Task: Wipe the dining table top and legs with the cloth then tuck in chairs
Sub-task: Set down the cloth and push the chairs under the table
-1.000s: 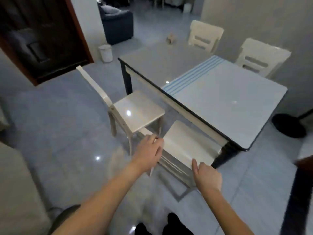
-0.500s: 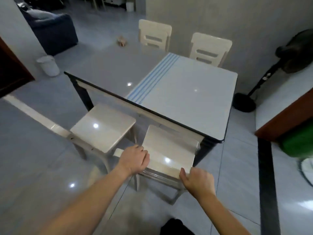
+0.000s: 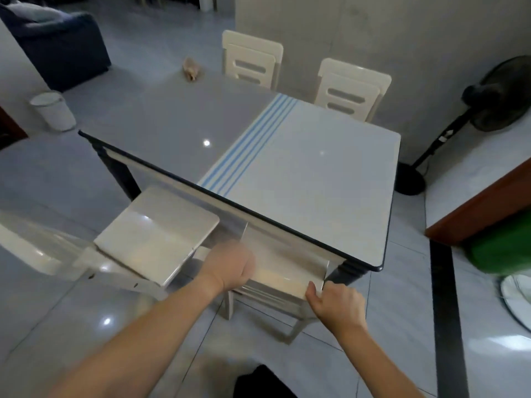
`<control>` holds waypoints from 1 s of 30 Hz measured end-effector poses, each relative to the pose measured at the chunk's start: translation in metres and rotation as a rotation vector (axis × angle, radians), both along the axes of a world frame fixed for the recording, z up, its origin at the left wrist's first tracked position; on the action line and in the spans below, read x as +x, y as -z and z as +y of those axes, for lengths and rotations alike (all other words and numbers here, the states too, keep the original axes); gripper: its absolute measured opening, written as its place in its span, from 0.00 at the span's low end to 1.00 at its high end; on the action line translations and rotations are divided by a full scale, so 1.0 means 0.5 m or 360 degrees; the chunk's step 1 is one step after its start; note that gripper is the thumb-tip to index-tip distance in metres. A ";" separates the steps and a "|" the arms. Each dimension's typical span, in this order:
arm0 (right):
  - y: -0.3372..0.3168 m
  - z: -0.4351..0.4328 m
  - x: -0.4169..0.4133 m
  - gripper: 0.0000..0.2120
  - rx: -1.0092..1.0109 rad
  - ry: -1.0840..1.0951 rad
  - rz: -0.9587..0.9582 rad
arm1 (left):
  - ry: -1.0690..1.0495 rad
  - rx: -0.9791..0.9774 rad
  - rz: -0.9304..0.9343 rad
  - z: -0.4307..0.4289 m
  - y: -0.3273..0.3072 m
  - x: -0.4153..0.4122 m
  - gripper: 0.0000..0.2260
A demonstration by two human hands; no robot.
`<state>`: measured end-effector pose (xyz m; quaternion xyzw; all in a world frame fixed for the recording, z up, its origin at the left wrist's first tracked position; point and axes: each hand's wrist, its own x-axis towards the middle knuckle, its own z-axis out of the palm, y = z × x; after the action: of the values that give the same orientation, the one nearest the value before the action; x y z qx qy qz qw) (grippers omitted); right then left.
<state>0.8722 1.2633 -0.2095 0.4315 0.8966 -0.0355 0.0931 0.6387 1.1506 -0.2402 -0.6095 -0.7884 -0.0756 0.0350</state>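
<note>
Desk: top looks clean; near chair half under its edge, left hand and right hand fingers gripping the backrest; second chair beside it untucked.

The surface looks glossy and smooth, like glass, mirroring ceiling lights. The cream chairs have a shiny lacquered finish. The floor tiles gleam, polished.

white bin near dark sofa; standing fan by wall
</note>
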 end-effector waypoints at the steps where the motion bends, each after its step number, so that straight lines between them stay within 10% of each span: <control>1: 0.003 0.012 -0.007 0.26 -0.0025 0.0021 0.0002 | 0.0001 -0.0007 -0.0012 0.014 -0.001 -0.010 0.17; 17: 0.012 0.109 -0.144 0.22 -0.0041 0.0065 0.0013 | 0.0161 -0.0015 -0.0022 0.148 0.000 -0.174 0.14; 22: 0.038 0.101 -0.129 0.38 0.0060 0.0144 0.0065 | 0.0183 0.0069 -0.0052 0.146 -0.008 -0.161 0.14; 30: 0.043 0.017 -0.093 0.25 0.0004 0.0347 0.0125 | 0.0299 -0.0052 -0.0130 0.085 -0.004 -0.126 0.17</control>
<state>0.8255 1.2720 -0.2312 0.5249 0.8473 -0.0611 0.0530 0.5758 1.1930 -0.2382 -0.6776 -0.7297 -0.0905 -0.0144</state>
